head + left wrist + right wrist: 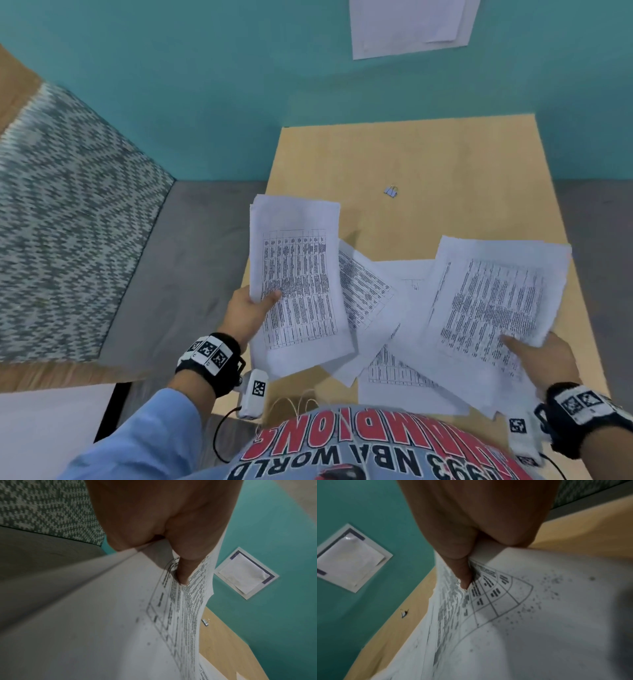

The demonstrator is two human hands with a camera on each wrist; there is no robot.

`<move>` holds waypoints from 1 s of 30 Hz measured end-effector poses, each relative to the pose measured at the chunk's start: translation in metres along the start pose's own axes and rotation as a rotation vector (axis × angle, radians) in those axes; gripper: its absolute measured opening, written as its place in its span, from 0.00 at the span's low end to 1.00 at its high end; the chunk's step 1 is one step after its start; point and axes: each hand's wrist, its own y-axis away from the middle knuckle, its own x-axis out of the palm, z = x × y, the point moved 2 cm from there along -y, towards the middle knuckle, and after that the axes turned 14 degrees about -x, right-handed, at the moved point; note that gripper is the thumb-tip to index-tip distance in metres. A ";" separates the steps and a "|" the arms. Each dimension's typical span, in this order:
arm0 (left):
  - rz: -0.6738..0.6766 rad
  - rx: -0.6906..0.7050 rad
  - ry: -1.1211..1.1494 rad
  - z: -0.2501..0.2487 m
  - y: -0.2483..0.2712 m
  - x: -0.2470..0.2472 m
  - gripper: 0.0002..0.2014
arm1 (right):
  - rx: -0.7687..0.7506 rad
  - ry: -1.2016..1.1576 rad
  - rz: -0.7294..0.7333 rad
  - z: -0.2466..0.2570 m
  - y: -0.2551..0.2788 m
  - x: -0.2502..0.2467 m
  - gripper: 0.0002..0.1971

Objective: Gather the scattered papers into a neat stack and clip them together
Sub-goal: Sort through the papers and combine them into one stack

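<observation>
My left hand pinches a small bundle of printed sheets by its left edge, thumb on top, lifted over the table's left side; the left wrist view shows that thumb pressed on the printed page. My right hand pinches another bundle of printed sheets at its lower right, thumb on top. Between them, loose sheets lie overlapping and askew on the wooden table. A small binder clip lies alone farther back, also in the wrist views as the binder clip and the binder clip.
A teal wall rises behind the table with white sheets taped to it. A patterned cushion and grey seat sit to the left. The table's near edge is against my body.
</observation>
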 end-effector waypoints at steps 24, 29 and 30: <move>-0.233 -0.234 -0.041 0.089 -0.002 -0.063 0.17 | -0.773 0.634 0.508 0.109 -0.017 0.195 0.14; -0.208 -0.258 -0.086 0.095 0.004 -0.059 0.19 | -0.727 0.687 0.519 0.088 -0.016 0.210 0.16; -0.200 -0.255 -0.094 0.094 0.005 -0.059 0.20 | -0.696 0.654 0.529 0.088 -0.014 0.209 0.15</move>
